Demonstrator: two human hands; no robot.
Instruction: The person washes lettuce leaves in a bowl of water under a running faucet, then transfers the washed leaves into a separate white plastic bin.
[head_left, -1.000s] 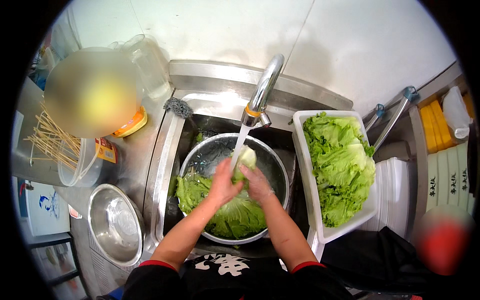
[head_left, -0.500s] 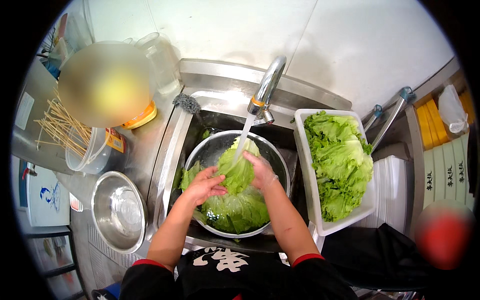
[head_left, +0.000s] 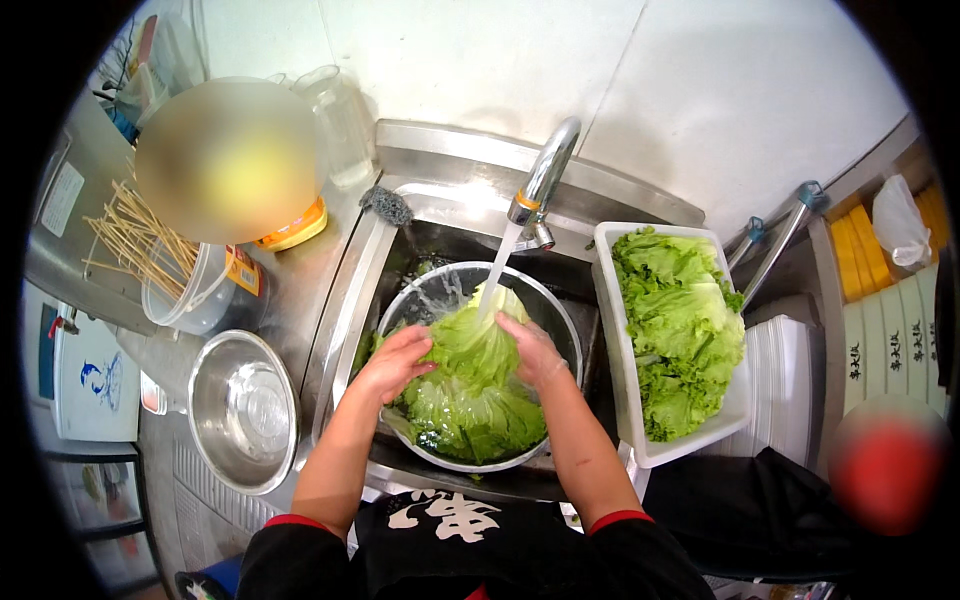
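Both my hands are over a round metal basin (head_left: 577,335) in the sink, with wet green lettuce heaped in it. A pale green lettuce leaf (head_left: 478,345) lies spread between them, and water from the curved chrome faucet (head_left: 546,172) runs onto its top. The fingers of my right hand (head_left: 535,352) close on the leaf's upper right edge; a clear glove seems to cover this hand. At the leaf's left edge, my left hand (head_left: 400,364) curls its fingers around the margin, its fingertips partly hidden. More lettuce leaves (head_left: 475,420) sit below in the water.
Right of the sink stands a white plastic tub (head_left: 632,405) piled with lettuce (head_left: 680,330). An empty-looking metal bowl (head_left: 243,412) rests on the left counter, near a clear bucket of wooden skewers (head_left: 150,245). A steel scrubber (head_left: 387,206) lies at the sink's back left corner.
The leaf has been lowered and spread flatter over the lettuce in the basin. My right hand has moved slightly down and right; my left hand stays at the leaf's left side. The water still runs.
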